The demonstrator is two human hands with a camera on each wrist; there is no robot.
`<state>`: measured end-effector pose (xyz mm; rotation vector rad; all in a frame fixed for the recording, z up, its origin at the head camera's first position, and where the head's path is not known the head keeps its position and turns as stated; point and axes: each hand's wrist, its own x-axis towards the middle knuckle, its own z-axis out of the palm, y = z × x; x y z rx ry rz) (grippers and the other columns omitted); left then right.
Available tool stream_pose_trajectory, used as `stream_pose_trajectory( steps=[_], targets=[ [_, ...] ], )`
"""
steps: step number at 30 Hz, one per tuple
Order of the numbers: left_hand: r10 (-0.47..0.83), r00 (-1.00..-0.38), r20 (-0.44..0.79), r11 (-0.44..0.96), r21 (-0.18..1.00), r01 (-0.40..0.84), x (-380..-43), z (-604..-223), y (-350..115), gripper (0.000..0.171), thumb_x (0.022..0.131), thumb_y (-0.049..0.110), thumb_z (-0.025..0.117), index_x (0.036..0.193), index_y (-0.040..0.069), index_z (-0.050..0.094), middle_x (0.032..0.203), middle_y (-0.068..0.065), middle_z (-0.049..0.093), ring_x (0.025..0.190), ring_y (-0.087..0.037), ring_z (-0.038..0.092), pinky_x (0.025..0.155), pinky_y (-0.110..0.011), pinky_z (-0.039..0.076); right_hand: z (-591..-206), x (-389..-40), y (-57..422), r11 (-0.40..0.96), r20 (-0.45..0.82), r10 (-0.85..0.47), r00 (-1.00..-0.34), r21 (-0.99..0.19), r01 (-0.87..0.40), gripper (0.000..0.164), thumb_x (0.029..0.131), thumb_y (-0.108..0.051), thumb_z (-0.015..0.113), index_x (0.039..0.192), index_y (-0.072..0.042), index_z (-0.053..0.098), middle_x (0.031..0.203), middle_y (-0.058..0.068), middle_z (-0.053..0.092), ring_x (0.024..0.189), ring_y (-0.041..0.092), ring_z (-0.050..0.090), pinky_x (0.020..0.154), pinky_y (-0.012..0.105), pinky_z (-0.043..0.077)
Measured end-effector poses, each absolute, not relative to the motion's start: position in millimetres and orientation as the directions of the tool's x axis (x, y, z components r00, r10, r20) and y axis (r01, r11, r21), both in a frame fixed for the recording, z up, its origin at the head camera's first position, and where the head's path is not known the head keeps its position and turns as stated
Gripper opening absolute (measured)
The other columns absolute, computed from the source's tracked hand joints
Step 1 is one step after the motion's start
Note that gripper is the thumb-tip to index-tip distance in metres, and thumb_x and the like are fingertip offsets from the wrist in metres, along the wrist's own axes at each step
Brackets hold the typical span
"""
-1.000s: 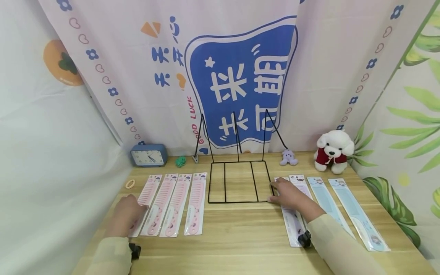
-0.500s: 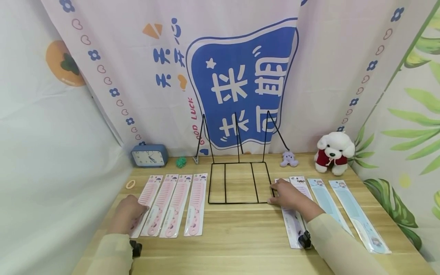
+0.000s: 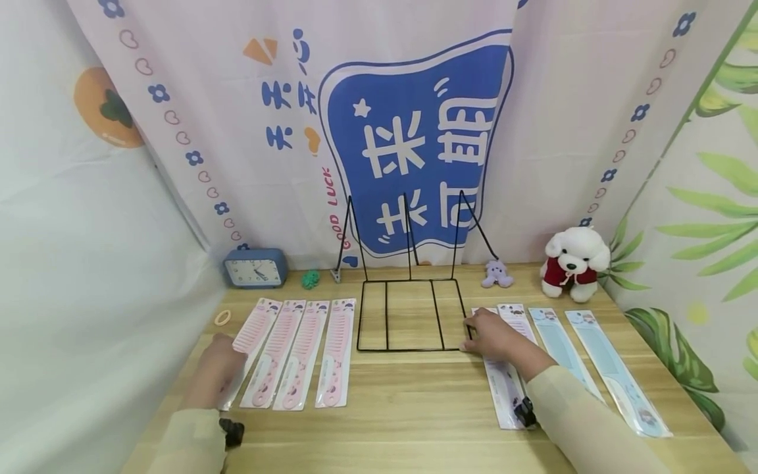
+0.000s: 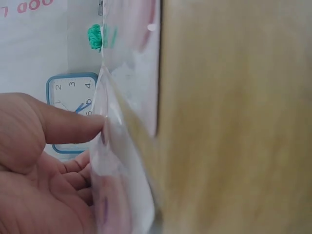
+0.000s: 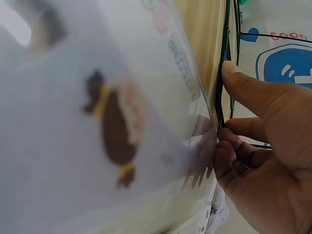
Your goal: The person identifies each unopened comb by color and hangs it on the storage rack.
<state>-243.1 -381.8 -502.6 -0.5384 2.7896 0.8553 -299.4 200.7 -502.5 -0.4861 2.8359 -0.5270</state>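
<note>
On a wood-grain table (image 3: 408,415) before a printed curtain (image 3: 556,125), hands (image 3: 214,370) (image 3: 496,337) pinch a comb packet (image 3: 253,329) (left) and wire rack (image 3: 410,280) (right).

4 pink comb packs (image 3: 302,355): glossy clear plastic film, smooth, catching light
Black rack (image 3: 410,280): thin smooth wire, metal by its look
Tabletop (image 3: 408,408): wood-grained, smooth, faint sheen
Wall hanging (image 3: 408,141): matt, lightly creased cloth
Toy dog (image 3: 570,245): fluffy plush, cloth vest (image 3: 555,271)
My sleeves (image 3: 583,418): soft-looking matt cloth
</note>
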Motion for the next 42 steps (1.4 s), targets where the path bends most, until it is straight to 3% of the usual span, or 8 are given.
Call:
stream_pose_trajectory(
  steps=[8, 13, 15, 19, 22, 26, 32, 42],
  targets=[
    [-0.263, -0.941, -0.213, 0.739, 0.583, -0.339, -234, -493, -389, 0.067, 0.101, 0.006, 0.042, 0.164, -0.01, 0.026, 0.15, -0.041, 0.046, 0.111, -0.05, 0.06, 0.072, -0.045, 0.057, -501, -301, 199, 0.881, -0.147, -0.361, -0.921, -0.378, -0.285, 0.067, 0.097, -0.03, 0.085, 0.146, 0.01, 0.063, 0.145, 0.035, 0.06, 0.14, 0.053, 0.057, 0.121, 0.063, 0.046],
    [-0.236, -0.952, -0.196, 0.683, 0.663, -0.306, -235, -476, -388, 0.069, 0.11, 0.012, 0.043, 0.172, 0.0, 0.015, 0.164, -0.038, 0.038, 0.131, -0.056, 0.055, 0.095, -0.06, 0.058, -500, -300, 199, 0.885, -0.154, -0.358, -0.921, -0.37, -0.283, 0.067, 0.097, -0.031, 0.085, 0.147, 0.008, 0.063, 0.147, 0.035, 0.058, 0.141, 0.053, 0.056, 0.121, 0.063, 0.046],
    [-0.192, -0.968, -0.162, 0.645, 0.722, -0.249, -234, -469, -384, 0.065, 0.113, 0.014, 0.043, 0.172, 0.004, 0.019, 0.166, -0.036, 0.038, 0.134, -0.052, 0.057, 0.097, -0.056, 0.059, -500, -300, 200, 0.887, -0.159, -0.354, -0.922, -0.371, -0.276, 0.067, 0.098, -0.032, 0.085, 0.147, 0.008, 0.062, 0.15, 0.037, 0.056, 0.143, 0.054, 0.054, 0.122, 0.064, 0.045],
    [-0.096, -0.992, -0.082, 0.509, 0.853, -0.119, -232, -456, -367, 0.049, 0.115, 0.009, 0.046, 0.163, 0.004, 0.036, 0.153, -0.031, 0.057, 0.111, -0.025, 0.069, 0.085, -0.034, 0.06, -501, -301, 201, 0.887, -0.167, -0.344, -0.924, -0.382, -0.261, 0.068, 0.098, -0.031, 0.084, 0.148, 0.008, 0.062, 0.156, 0.04, 0.05, 0.148, 0.055, 0.049, 0.125, 0.065, 0.041],
    [-0.014, -1.0, -0.018, 0.428, 0.903, -0.023, -229, -449, -354, 0.039, 0.116, 0.008, 0.047, 0.154, 0.004, 0.044, 0.135, -0.013, 0.069, 0.103, -0.009, 0.067, 0.082, -0.027, 0.059, -502, -301, 201, 0.887, -0.167, -0.344, -0.924, -0.381, -0.261, 0.068, 0.098, -0.032, 0.084, 0.148, 0.008, 0.062, 0.156, 0.039, 0.05, 0.148, 0.055, 0.049, 0.125, 0.065, 0.04],
    [0.129, -0.988, 0.086, 0.296, 0.948, 0.121, -225, -447, -341, 0.029, 0.116, 0.01, 0.049, 0.145, 0.01, 0.052, 0.122, 0.012, 0.068, 0.105, -0.006, 0.067, 0.086, -0.025, 0.061, -503, -303, 201, 0.886, -0.167, -0.346, -0.923, -0.383, -0.263, 0.067, 0.098, -0.032, 0.084, 0.148, 0.007, 0.062, 0.154, 0.038, 0.053, 0.146, 0.054, 0.051, 0.124, 0.064, 0.042],
    [0.325, -0.915, 0.239, 0.243, 0.914, 0.325, -219, -446, -323, 0.02, 0.114, 0.005, 0.052, 0.133, 0.003, 0.056, 0.116, 0.005, 0.069, 0.103, -0.01, 0.07, 0.082, -0.031, 0.064, -503, -303, 199, 0.885, -0.167, -0.351, -0.921, -0.382, -0.267, 0.067, 0.098, -0.032, 0.084, 0.148, 0.007, 0.062, 0.151, 0.038, 0.055, 0.144, 0.055, 0.053, 0.123, 0.065, 0.043],
    [0.434, -0.861, 0.264, 0.225, 0.894, 0.387, -218, -433, -301, 0.021, 0.113, 0.003, 0.053, 0.133, -0.002, 0.055, 0.115, -0.001, 0.068, 0.101, -0.011, 0.066, 0.083, -0.027, 0.061, -500, -301, 197, 0.892, -0.165, -0.352, -0.921, -0.357, -0.277, 0.067, 0.097, -0.031, 0.085, 0.146, 0.008, 0.064, 0.144, 0.035, 0.06, 0.138, 0.053, 0.057, 0.119, 0.064, 0.047]
  ],
)
